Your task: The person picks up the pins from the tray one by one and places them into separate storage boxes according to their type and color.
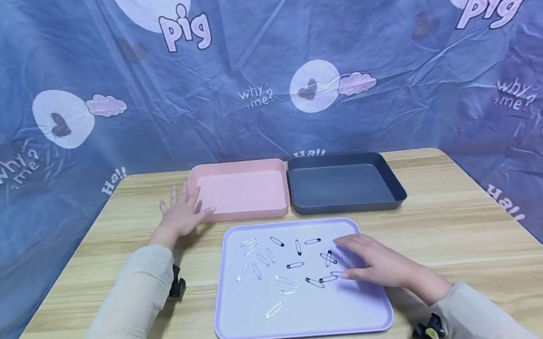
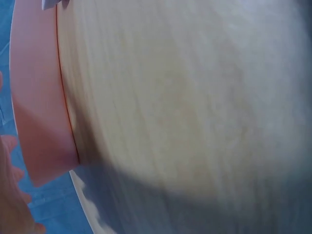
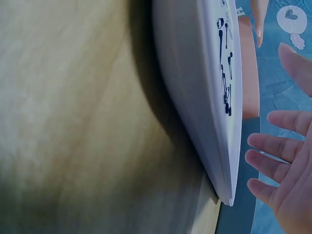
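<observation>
On a lavender tray lie several safety pins, silver ones on the left such as a silver safety pin, and black-headed ones on the right such as a black safety pin. My right hand hovers over the tray's right side, fingers spread, thumb tip close to the black pins; it holds nothing. My left hand is at the left end of a pink tray, fingers spread and nothing held; whether it touches the rim I cannot tell. In the right wrist view the right hand has its fingers extended beside the lavender tray.
A dark grey tray stands right of the pink one, behind the lavender tray. All rest on a wooden table. A blue printed cloth hangs behind and at both sides.
</observation>
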